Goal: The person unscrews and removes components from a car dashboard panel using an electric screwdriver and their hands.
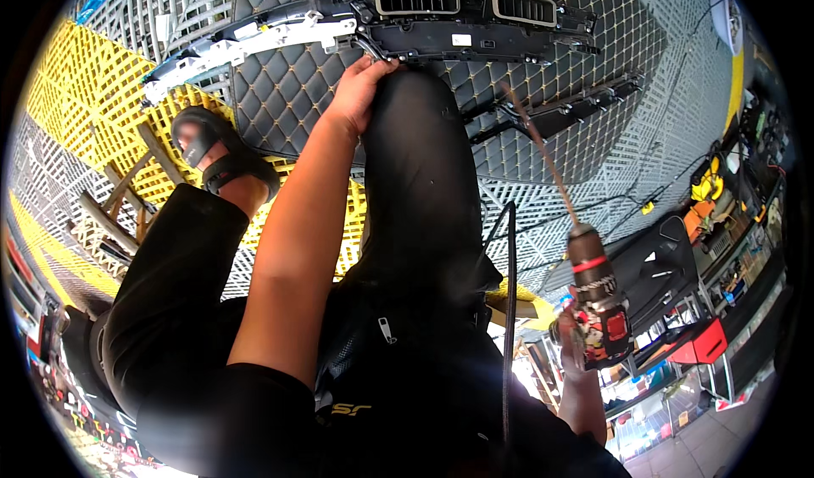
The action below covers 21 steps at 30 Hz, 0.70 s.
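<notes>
A long black car dashboard trim panel (475,41) with two air vents lies on the dark quilted mat ahead of me, a whitish strip (263,41) running along its left part. My left hand (363,92) grips the panel's near edge about its middle, beside my knee; the fingertips are partly hidden. Off to the right, my right hand (570,338) is wrapped round the handle of a cordless drill (596,287). The drill's long thin bit (547,156) points away, up and left, apart from the panel. Its tip is blurred.
A narrow black trim piece (564,111) lies on the quilted mat (288,109), right of my knee. Under the mat is yellow and grey grid flooring (93,79). A wooden stool (127,190) is at left. Cluttered shelves and a red box (699,342) stand at right.
</notes>
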Available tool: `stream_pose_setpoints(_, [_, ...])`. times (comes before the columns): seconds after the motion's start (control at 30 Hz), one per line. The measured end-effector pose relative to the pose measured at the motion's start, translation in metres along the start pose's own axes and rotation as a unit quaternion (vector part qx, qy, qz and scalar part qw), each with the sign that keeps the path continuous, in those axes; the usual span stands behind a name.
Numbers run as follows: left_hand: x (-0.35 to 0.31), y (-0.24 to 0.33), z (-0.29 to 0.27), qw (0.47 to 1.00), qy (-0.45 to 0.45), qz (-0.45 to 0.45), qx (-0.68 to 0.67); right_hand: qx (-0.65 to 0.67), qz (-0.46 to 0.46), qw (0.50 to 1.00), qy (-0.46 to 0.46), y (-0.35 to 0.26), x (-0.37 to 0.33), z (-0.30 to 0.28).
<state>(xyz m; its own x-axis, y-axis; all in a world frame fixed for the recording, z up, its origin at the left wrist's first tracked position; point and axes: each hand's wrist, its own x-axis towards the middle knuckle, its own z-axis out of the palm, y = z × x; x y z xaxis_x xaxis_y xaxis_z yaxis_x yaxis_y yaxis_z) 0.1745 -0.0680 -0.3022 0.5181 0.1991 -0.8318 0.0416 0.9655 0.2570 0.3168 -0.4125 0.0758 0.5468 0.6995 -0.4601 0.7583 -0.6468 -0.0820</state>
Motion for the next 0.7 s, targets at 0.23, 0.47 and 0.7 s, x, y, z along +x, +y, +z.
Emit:
stream_pose_setpoints(0.23, [0.006, -0.009, 0.007, 0.996, 0.076, 0.021, 0.035, 0.011, -0.180, 0.980, -0.083, -0.049, 0.076, -0.002])
stream_pose_setpoints(0.47, [-0.003, -0.004, 0.011, 0.994, 0.102, 0.028, 0.036, -0.043, -0.237, 0.962, -0.124, -0.060, 0.119, -0.030])
stream_pose_setpoints(0.7, [0.002, -0.006, 0.005, 0.993, 0.093, 0.049, 0.055, -0.111, -0.168, 0.963, -0.180, -0.041, 0.132, -0.022])
